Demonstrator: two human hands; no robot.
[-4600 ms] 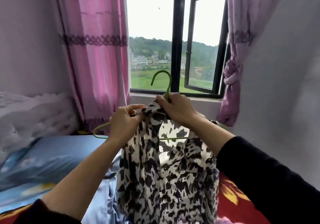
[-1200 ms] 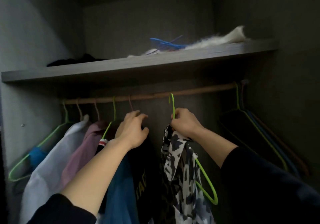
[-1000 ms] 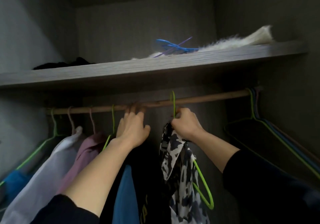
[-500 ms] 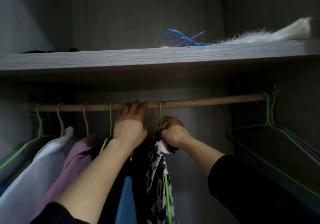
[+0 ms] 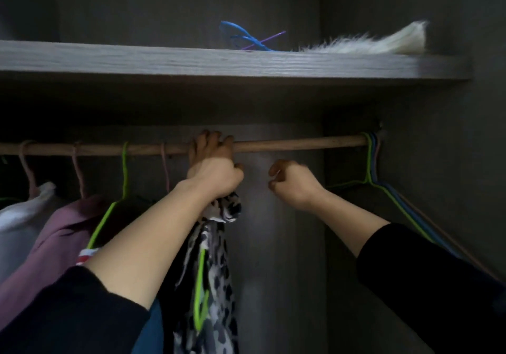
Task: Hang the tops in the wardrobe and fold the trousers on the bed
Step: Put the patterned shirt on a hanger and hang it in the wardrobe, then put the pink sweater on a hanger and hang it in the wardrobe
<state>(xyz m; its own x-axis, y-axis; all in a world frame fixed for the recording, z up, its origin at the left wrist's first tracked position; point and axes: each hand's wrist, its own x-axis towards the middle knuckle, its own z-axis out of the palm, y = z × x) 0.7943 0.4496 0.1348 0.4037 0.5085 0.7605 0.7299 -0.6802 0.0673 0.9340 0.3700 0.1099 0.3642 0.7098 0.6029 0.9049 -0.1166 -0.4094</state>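
The left hand (image 5: 213,174) curls over the round wooden wardrobe rail (image 5: 298,144). The black-and-white patterned top (image 5: 220,293) on its green wire hanger (image 5: 201,285) hangs straight below the rail there. The right hand (image 5: 295,185) is clenched, empty, just under the rail.

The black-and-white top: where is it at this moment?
In the head view the black-and-white top hangs mid-wardrobe, directly below the left hand gripping the rail, to the right of the purple top.
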